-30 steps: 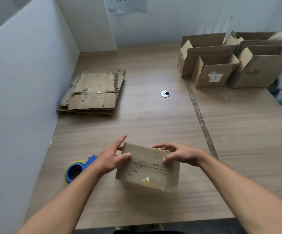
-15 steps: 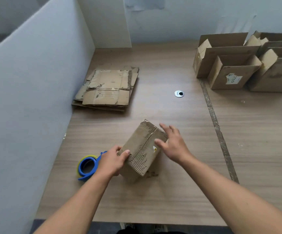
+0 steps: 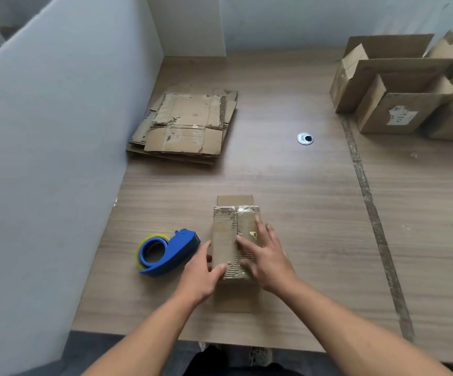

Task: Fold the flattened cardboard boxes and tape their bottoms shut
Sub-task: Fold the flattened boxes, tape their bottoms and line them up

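Note:
A small cardboard box (image 3: pixel 226 234) stands bottom-up near the table's front edge, its two bottom flaps meeting along a torn seam. My left hand (image 3: pixel 201 270) grips its near left corner, thumb on top. My right hand (image 3: pixel 264 253) lies flat on the right flap with fingers spread. A blue tape dispenser (image 3: pixel 165 252) with a yellow-edged roll lies just left of the box, close to my left hand. A stack of flattened boxes (image 3: pixel 187 126) rests at the back left.
Several folded open boxes (image 3: pixel 399 104) stand at the back right. A white partition wall (image 3: pixel 52 158) runs along the table's left side. A round metal grommet (image 3: pixel 305 138) sits mid-table. A dark seam (image 3: pixel 369 202) crosses the table on the right.
The box was turned from lying across to standing lengthwise, bottom-up, on the table. My right hand moved onto its flaps and my left hand shifted to the near left corner.

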A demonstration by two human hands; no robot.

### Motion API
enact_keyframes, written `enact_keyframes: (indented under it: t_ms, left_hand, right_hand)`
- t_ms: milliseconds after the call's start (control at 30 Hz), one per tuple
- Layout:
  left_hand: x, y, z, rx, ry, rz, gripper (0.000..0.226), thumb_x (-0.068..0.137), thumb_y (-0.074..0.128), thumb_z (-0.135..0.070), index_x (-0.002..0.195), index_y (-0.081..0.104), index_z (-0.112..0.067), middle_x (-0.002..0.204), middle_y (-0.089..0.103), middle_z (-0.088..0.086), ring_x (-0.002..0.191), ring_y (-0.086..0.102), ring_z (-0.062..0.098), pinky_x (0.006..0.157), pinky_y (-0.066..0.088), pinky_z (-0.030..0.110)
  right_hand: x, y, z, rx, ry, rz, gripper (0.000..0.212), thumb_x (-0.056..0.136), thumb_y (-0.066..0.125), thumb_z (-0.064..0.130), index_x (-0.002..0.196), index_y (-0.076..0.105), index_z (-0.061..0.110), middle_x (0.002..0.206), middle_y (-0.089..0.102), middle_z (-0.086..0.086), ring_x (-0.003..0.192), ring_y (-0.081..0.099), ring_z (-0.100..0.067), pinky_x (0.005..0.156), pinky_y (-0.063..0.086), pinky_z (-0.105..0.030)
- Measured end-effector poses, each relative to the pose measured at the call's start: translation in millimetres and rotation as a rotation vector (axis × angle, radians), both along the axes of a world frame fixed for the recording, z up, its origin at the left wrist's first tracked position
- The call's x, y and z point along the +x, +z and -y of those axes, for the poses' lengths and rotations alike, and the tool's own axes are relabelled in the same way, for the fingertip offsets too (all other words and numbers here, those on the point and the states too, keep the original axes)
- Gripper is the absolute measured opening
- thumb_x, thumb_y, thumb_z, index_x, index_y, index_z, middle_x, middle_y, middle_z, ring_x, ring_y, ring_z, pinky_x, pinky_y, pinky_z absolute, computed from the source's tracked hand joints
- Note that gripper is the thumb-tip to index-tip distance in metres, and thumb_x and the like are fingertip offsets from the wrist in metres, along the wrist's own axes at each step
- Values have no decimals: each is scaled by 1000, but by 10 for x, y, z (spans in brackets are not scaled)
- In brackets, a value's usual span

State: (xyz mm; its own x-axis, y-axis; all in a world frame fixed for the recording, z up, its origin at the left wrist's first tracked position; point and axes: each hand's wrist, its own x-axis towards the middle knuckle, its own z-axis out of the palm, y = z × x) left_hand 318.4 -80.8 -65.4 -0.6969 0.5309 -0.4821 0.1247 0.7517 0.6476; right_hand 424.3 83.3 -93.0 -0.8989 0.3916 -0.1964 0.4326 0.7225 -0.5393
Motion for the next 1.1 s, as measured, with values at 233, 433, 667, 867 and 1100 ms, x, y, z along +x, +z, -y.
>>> enact_keyframes:
  t_ms: [233, 433, 667, 867, 1100]
  left_hand:
    - [-407, 54, 237, 40, -292, -763, 48, 82, 60, -36, 126, 61, -17, 115, 64, 5, 99, 62, 31, 84, 54, 42]
    - [-732, -8, 540, -465, -353, -565, 83, 92, 55, -54, 156, 3, -43, 129, 51, 3, 118, 51, 25, 96, 43, 36]
    - [-701, -185, 565, -426, -269, -474, 86, 97, 49, -49, 150, -19, -48, 113, 52, 5, 97, 62, 30, 83, 50, 39]
    - [-698, -165, 401, -441, -244, -496, 81, 98, 46, -48, 153, -14, -46, 117, 57, 6, 99, 62, 32, 80, 49, 39]
    - [-632, 179, 489, -249, -256, -460, 83, 97, 50, -44, 148, -14, -56, 123, 54, -1, 108, 58, 27, 85, 52, 41]
  right_hand:
    - [-22, 112, 99, 129, 212, 171, 67, 93, 50, 63, 153, 21, 49, 167, -9, 7, 149, -24, -20, 120, 24, -47]
    - [-33, 193, 194, 177, 207, 284, 69, 97, 45, 59, 153, 7, 51, 164, -21, 7, 146, -30, -22, 120, 14, -52]
    - [-1, 240, 130, 120, 202, 295, 70, 93, 48, 64, 152, 11, 54, 164, -19, 11, 150, -23, -20, 120, 13, -52]
    - [-32, 243, 127, 151, 229, 287, 71, 93, 52, 62, 153, 15, 51, 166, -14, 8, 152, -18, -23, 120, 14, -55]
    - [-21, 362, 44, 59, 121, 92, 58, 96, 45, 61, 150, 35, 42, 167, 2, 9, 152, -17, -16, 121, 7, -50]
